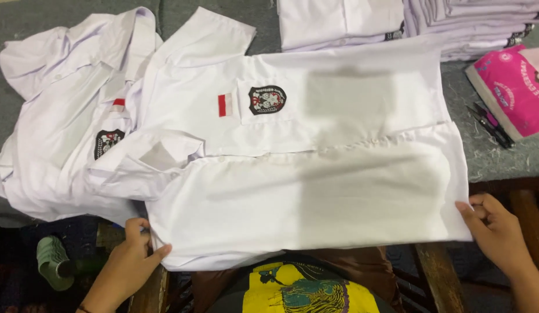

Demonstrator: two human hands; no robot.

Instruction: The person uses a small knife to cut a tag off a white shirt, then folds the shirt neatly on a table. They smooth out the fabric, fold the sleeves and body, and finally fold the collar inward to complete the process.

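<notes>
Hands frame a white short-sleeved shirt (315,174) spread flat, front up, across the grey table (495,156), its hem hanging over the near edge. Left hand (130,264) reaches up from below, wrist bent, fingers curled and pinching the shirt's lower left corner near the sleeve. Right hand (495,232) comes in from the right, thumb on top, fingers tucked under the lower right corner, gripping the cloth. A second white shirt (66,116) lies crumpled to the left; folded shirts (397,23) are stacked beyond, with a pink packet (512,90) beside small scissors (492,124).
</notes>
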